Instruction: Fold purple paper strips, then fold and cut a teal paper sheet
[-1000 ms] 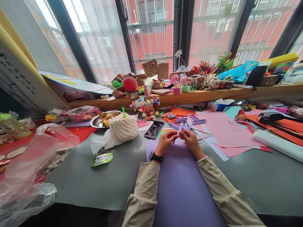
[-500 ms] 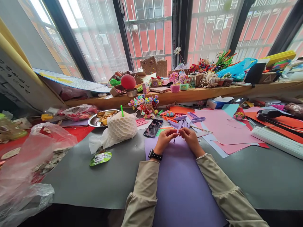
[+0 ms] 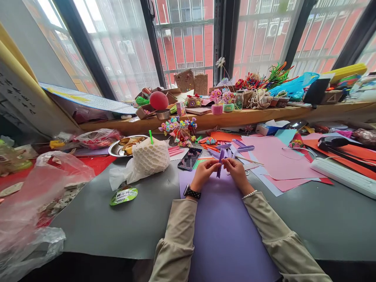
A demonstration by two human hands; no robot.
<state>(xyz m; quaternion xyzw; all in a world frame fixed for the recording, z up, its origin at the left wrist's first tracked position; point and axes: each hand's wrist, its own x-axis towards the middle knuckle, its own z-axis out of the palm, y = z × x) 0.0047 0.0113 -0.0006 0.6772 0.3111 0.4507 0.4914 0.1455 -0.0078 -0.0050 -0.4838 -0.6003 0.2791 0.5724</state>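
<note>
My left hand [image 3: 205,172] pinches a folded purple paper strip [image 3: 219,168] that stands roughly upright between both hands. On its other side my right hand [image 3: 235,170] has its fingertips closed on the same strip. Both hands are over the top part of a large purple sheet [image 3: 226,231]. Several more folded purple strips [image 3: 245,149] lie just beyond the fingers. A thin stick [image 3: 251,160] and a scissors handle [image 3: 247,172], partly hidden, are beside my right hand.
A black phone [image 3: 189,158] lies left of the hands, near a net-wrapped drink [image 3: 151,154] with a green straw. Pink paper sheets [image 3: 273,156] and a white power strip [image 3: 345,176] are at right. A bunch of craft flowers [image 3: 179,130] stands behind.
The folded purple strip has turned between my fingers: its narrow edge showed before, and its broader purple side shows now. Both hands stay in nearly the same place.
</note>
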